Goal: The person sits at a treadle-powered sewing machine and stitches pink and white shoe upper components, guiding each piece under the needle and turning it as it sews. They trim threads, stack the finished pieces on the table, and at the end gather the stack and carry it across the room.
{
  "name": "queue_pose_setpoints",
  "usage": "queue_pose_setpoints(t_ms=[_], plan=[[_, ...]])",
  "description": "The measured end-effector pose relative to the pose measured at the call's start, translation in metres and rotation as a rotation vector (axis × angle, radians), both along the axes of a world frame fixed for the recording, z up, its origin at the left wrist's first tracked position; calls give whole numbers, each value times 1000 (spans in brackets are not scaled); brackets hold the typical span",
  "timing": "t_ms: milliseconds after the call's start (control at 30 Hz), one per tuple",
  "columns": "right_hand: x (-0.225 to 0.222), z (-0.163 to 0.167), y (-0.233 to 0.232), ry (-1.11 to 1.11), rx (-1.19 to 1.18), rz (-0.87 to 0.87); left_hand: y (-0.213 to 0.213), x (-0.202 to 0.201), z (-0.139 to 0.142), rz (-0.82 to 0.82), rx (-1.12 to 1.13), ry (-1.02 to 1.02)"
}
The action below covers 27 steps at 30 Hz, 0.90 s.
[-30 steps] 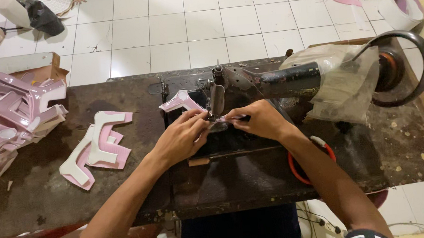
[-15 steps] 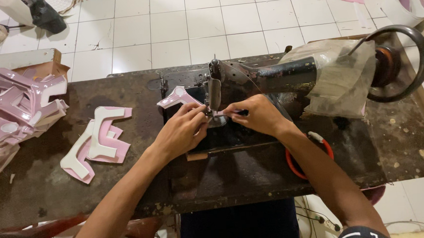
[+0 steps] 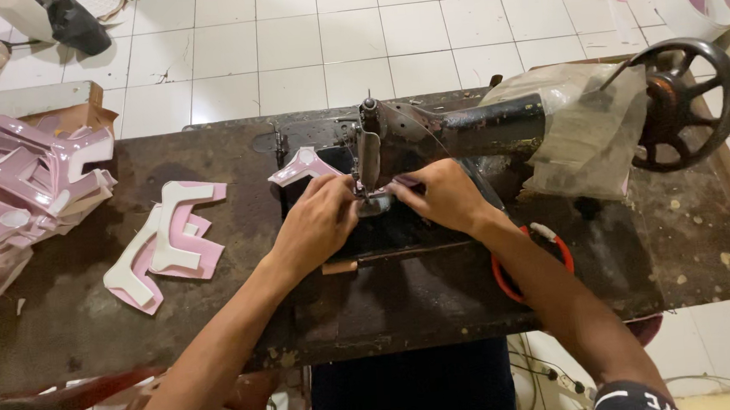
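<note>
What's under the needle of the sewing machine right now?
A pink cut piece lies under the needle, sticking out to the left. The left hand and right hand press on it from both sides, so the part between them is covered.

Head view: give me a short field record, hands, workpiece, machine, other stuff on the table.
left hand: left hand flat on the pink cut piece, beside the needle
right hand: right hand pinching the same piece from the other side
machine: black sewing machine, handwheel at right, plastic sheet draped over its arm
table: dark worn table
other: small stack of pink pieces; bigger pile at left edge
</note>
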State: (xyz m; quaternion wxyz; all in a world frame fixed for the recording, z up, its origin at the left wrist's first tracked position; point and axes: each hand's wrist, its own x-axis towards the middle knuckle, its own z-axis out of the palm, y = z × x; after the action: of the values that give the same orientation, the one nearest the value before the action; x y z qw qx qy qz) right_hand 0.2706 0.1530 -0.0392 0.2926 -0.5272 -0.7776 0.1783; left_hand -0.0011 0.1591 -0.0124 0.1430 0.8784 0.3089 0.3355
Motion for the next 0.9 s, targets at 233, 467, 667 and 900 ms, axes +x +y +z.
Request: queue_pose_setpoints(t_ms=[233,467,667,900], plan=[[9,-17,39,-73,-102,-19,10,-10,11,50,9,168],[-28,55,28,1043,-151,261,-20,-8,11,-18,143,154],[-15,38,20,538,-10,26,-16,-11,10,-59,154,155],[9,-26,29,320,-294,-291,-15,-9,2,-29,144,183]])
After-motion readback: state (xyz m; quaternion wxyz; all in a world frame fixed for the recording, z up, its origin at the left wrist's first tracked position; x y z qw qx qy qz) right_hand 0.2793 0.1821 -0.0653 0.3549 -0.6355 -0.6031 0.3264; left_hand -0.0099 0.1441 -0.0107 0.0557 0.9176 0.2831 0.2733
